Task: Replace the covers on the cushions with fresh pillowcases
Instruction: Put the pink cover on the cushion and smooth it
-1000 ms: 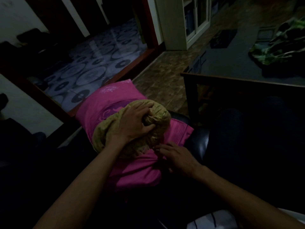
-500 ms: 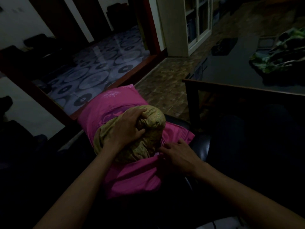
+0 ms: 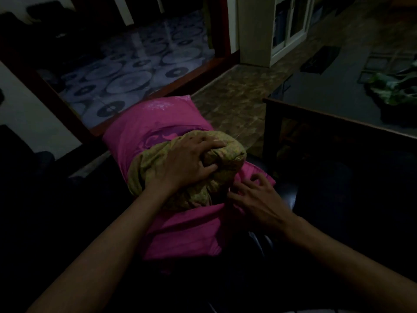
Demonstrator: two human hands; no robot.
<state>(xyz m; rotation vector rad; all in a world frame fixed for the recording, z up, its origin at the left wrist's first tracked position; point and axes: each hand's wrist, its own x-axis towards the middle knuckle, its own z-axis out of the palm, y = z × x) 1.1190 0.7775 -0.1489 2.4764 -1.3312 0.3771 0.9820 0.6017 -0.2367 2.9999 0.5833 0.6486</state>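
A pink pillowcase (image 3: 180, 231) lies lengthwise away from the person, its far end plump and its near end flat and slack. Out of the opening in its middle bulges the olive-green cushion (image 3: 228, 152), bunched into a rounded lump with a deep fold across its top. The whole bundle rests on a dark, glossy seat (image 3: 286, 195), close to the seat's right edge; the rest of the seat is too dark to make out.

The left hand (image 3: 185, 163) sits on top of the cushion, fingers spread and curled down into the fabric, thumb dug into the fold, gripping the lump. The right hand (image 3: 255, 197) lies just beside it at the pillowcase's right edge, fingers bent and tips on the pink cloth at the mouth of the opening; whether it pinches the cloth or only touches it cannot be told.

To the right stands a dark table (image 3: 334, 96) with a green leafy cloth (image 3: 392, 91) at its far right edge
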